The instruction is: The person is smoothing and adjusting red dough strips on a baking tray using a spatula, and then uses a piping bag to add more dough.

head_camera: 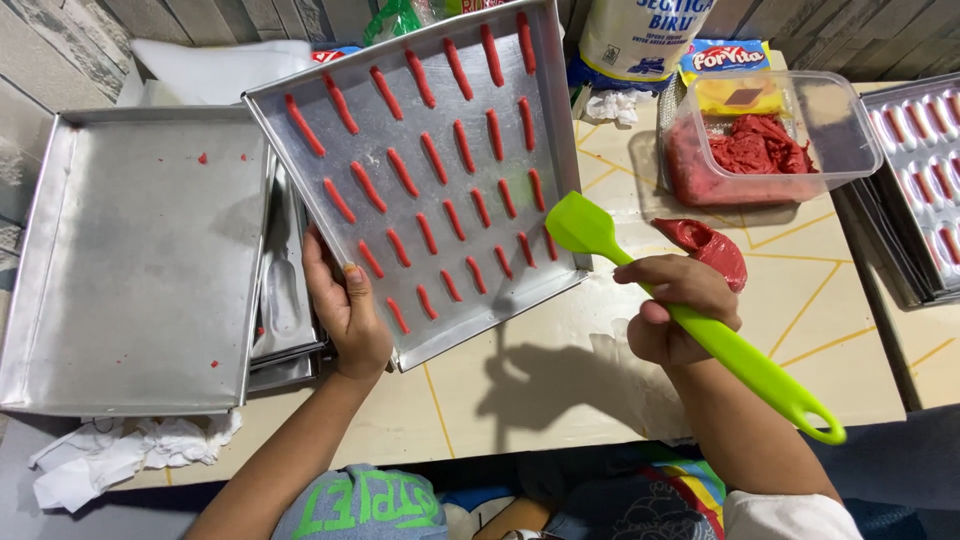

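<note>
My right hand is clenched around the handle of a green spatula. The fingers wrap it at mid-length, thumb on top. The spatula's long axis runs on a diagonal: the blade points up and toward the baking tray, and the looped handle end trails down past my wrist. The blade tip lies just at the tray's near right corner, touching or overlapping its rim; I cannot tell which.

My left hand grips the tray's lower left edge, thumb over the rim on the inner face, the other fingers underneath and out of sight. The tray is held tilted, its left corner lifted off the counter, and it carries rows of short red dough strips, all slanted the same way. The right hand is the nearer one to the strips at the tray's lower right.

To the left of the tray a bare metal pan sits atop a stack of others, with a few red specks on it. To the right of the tray lies a red lump of dough on the counter, just beyond my right knuckles. Farther right stands a clear plastic tub with more red dough inside, and beyond it another filled tray. Crumpled white tissue lies below the bare pan.
</note>
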